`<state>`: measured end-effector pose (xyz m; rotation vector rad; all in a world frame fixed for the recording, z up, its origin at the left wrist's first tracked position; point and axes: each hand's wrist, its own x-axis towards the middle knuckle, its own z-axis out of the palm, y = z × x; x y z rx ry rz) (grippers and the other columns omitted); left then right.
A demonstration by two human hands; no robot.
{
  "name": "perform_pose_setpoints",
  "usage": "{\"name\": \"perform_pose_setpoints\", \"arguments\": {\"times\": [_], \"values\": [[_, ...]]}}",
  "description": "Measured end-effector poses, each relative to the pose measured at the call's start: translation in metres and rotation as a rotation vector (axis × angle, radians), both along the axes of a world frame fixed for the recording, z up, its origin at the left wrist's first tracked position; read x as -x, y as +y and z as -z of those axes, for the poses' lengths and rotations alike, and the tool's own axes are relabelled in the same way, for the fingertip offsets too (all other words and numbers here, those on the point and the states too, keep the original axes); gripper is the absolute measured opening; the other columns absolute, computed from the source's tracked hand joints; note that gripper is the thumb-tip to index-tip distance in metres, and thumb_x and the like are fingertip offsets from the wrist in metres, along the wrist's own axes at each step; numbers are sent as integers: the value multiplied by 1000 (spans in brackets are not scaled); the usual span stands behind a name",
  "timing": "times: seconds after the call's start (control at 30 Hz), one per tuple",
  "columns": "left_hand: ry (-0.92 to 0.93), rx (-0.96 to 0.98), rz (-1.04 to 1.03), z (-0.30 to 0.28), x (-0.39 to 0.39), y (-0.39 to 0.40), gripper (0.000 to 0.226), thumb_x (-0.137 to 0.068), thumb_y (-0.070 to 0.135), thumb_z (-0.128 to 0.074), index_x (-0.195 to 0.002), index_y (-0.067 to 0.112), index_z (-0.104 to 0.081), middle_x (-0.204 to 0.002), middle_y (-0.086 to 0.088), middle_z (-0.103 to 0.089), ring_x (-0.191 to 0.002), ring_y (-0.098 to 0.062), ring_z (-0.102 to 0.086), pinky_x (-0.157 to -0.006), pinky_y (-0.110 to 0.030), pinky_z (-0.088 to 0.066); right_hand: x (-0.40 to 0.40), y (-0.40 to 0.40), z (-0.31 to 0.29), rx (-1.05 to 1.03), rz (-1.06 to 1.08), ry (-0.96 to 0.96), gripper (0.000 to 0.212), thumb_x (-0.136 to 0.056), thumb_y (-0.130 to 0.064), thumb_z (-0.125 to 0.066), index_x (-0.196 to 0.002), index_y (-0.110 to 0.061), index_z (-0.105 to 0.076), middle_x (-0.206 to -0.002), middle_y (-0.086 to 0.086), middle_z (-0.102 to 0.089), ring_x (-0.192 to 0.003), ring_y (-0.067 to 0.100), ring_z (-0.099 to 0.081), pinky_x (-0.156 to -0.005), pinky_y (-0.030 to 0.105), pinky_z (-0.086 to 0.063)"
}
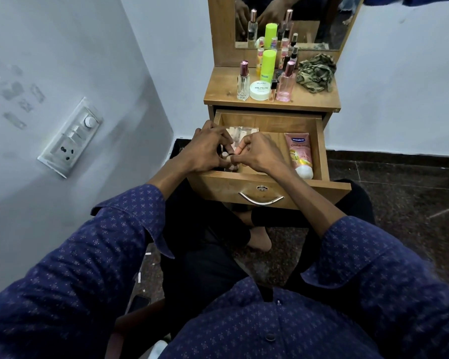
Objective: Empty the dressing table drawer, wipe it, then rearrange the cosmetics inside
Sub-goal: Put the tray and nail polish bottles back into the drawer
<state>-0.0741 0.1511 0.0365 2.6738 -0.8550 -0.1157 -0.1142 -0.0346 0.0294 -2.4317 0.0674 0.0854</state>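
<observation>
The wooden drawer [270,189] of the dressing table stands pulled out. Both hands are inside its left half. My left hand [205,149] curls around small bottles at the drawer's left front; its fingers hide most of them. My right hand [259,154] pinches a small peach-coloured cosmetic piece [237,150] next to the left hand. A clear packet [241,134] lies behind the hands. A pink lotion tube [300,155] lies along the drawer's right side, cap toward me.
On the table top [314,101] stand perfume bottles [243,81], a white nail polish remover jar [259,90], a neon green can [267,66] and a crumpled camouflage cloth [315,72]. A mirror [309,22] rises behind. A switchboard [71,137] is on the left wall.
</observation>
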Motion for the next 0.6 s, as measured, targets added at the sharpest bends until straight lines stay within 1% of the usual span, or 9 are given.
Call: {"name": "perform_pose_setpoints", "arguments": {"times": [0.07, 0.13, 0.2, 0.27, 0.37, 0.43, 0.5, 0.53, 0.6], "values": [[3, 18, -15, 0, 2, 9, 33, -73, 49, -90, -98, 29, -81, -125, 12, -63, -122, -17, -41, -101, -44, -38, 0, 4, 1, -13, -18, 12, 22, -73, -39, -88, -74, -22, -74, -64, -11, -73, -66, 8, -70, -73, 39, -62], [2, 29, -24, 0, 5, 16, 31, -72, 50, -90, -94, 32, -80, -122, 12, -64, -120, -17, -42, -99, -42, -38, -1, 6, 2, -33, -38, 26, 26, -75, -44, -88, -75, -22, -75, -63, -12, -74, -64, 5, -71, -73, 35, -61], [-7, 13, -39, -1, 7, 21, 28, -72, 48, -88, -93, 33, -78, -121, 12, -64, -119, -17, -42, -100, -45, -40, -1, 7, 6, -74, -56, 51, 29, -83, -48, -82, -78, -20, -75, -64, -12, -75, -62, 3, -73, -77, 33, -61], [-13, -18, -57, -2, 8, 24, 28, -73, 47, -88, -94, 32, -78, -122, 11, -63, -119, -17, -42, -100, -44, -40, -1, 7, 10, -93, -74, 82, 31, -92, -46, -73, -79, -18, -76, -66, -11, -76, -64, 3, -74, -83, 34, -62], [-42, -76, -63, -3, 8, 25, 28, -73, 46, -88, -94, 31, -79, -121, 9, -60, -119, -18, -42, -98, -40, -38, -3, 8, 13, -142, -119, 184, 24, -97, -31, -71, -78, -19, -80, -72, -8, -78, -67, 1, -73, -88, 34, -62], [-76, -125, -67, -4, 7, 24, 28, -73, 47, -87, -93, 30, -79, -117, 6, -58, -118, -20, -43, -98, -42, -41, -3, 10, 13, -134, -153, 246, 22, -96, -15, -67, -83, -21, -83, -86, -5, -80, -85, 3, -72, -90, 29, -59], [-105, -181, -78, -5, 7, 22, 29, -74, 49, -86, -93, 28, -79, -114, 3, -56, -117, -22, -43, -97, -44, -43, -3, 12, 12, -119, -189, 298, 36, -94, -2, -54, -88, -22, -83, -101, -3, -78, -104, 12, -68, -85, 25, -54], [-115, -205, -83, -5, 7, 21, 30, -74, 49, -86, -94, 28, -79, -113, 2, -55, -116, -23, -43, -97, -45, -43, -3, 13, 11, -120, -206, 322, 41, -94, 2, -48, -92, -20, -83, -103, -3, -77, -105, 15, -66, -83, 24, -51], [-123, -230, -90, -6, 7, 20, 29, -73, 48, -86, -94, 29, -79, -111, 2, -55, -116, -23, -44, -96, -44, -43, -2, 16, 9, -125, -235, 353, 43, -95, 5, -44, -106, -10, -82, -105, 0, -74, -103, 17, -63, -84, 22, -47]]}}
